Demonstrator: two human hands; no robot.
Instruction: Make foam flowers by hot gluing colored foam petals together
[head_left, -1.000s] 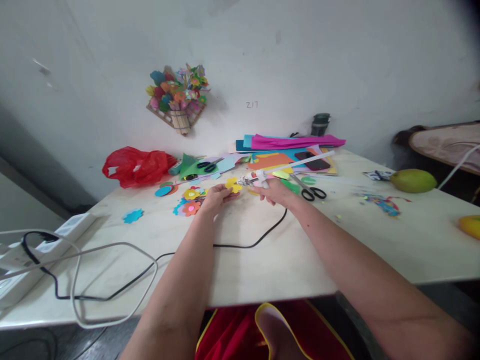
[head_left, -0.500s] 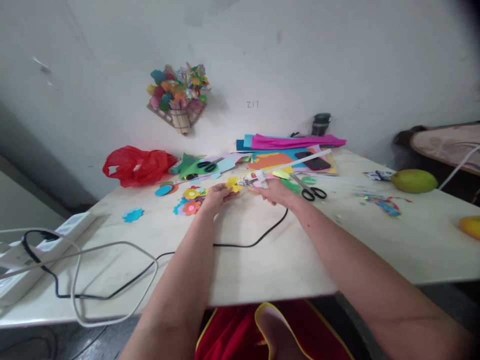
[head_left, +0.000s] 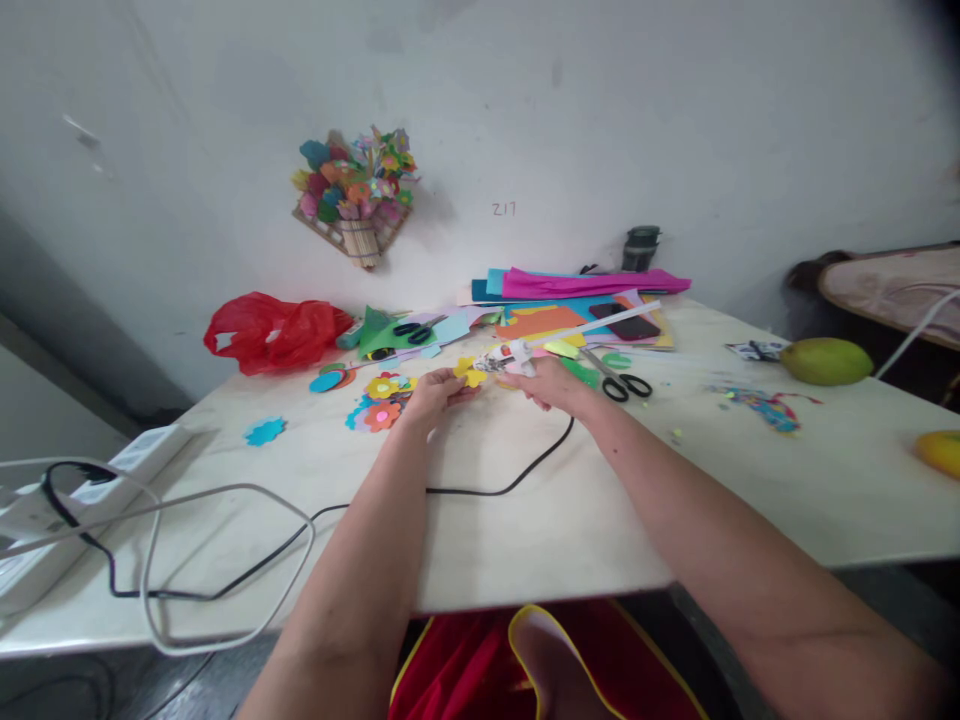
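Yellow at the left fingertips: pinching a yellow flower cutout [head_left: 470, 372] with the left hand [head_left: 436, 392]. Gripping a white glue gun [head_left: 510, 358] with the right hand [head_left: 553, 386], fingers closed around its handle, nozzle aimed at 9 o'clock, at the cutout; cannot tell whether touching. Extending behind it towards 2 o'clock, with a white stick [head_left: 600, 323]. From between the hands, see flower cutouts [head_left: 382, 415] near the left hand at 9 o'clock, and black-handled scissors [head_left: 625, 386] at 3 o'clock. Count 2 pairs of scissors in all, including the dark-handled pair [head_left: 417, 331] at 11 o'clock on green and pale sheets. Note coloured sheets [head_left: 544, 322] at 1 o'clock and a dark phone [head_left: 628, 322] at 2 o'clock. Farther out, find a red plastic bag [head_left: 274, 335] at 10 o'clock, a green-yellow fruit [head_left: 827, 361] at 3 o'clock and a black cord [head_left: 480, 492] at 6 o'clock. At 11 o'clock on the wall, see a colourful bouquet [head_left: 358, 200].
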